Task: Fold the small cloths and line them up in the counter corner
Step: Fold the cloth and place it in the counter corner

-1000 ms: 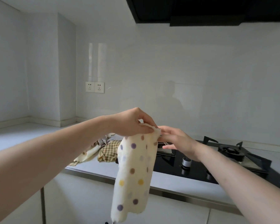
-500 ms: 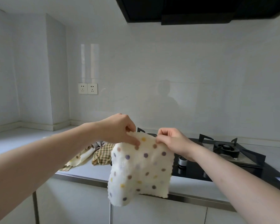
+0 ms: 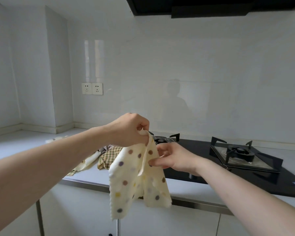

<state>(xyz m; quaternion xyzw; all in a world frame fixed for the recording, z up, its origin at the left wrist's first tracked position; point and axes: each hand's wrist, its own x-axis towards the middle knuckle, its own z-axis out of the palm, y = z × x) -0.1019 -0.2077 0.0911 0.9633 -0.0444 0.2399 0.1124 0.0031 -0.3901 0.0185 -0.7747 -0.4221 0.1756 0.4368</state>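
A cream cloth with coloured dots [image 3: 134, 181] hangs in the air in front of the counter edge. My left hand [image 3: 129, 130] grips its top corner, bunched in the fingers. My right hand [image 3: 174, 159] is just right of the cloth and pinches its right edge lower down. Behind the cloth, a brown checked cloth [image 3: 109, 156] and a pale dotted cloth [image 3: 85, 164] lie crumpled on the counter [image 3: 24, 142]. Another pale dotted cloth [image 3: 56, 139] lies flat further back, towards the corner.
A black gas hob [image 3: 237, 159] with two burners fills the counter on the right. White wall tiles carry a double socket [image 3: 92, 88]. A dark hood [image 3: 211, 5] hangs overhead. White cabinet fronts [image 3: 75, 210] lie below the metal counter edge.
The cloth was spread wide between both hands half a second ago. Now it hangs from my left hand, and my right hand has slid down along its right edge.
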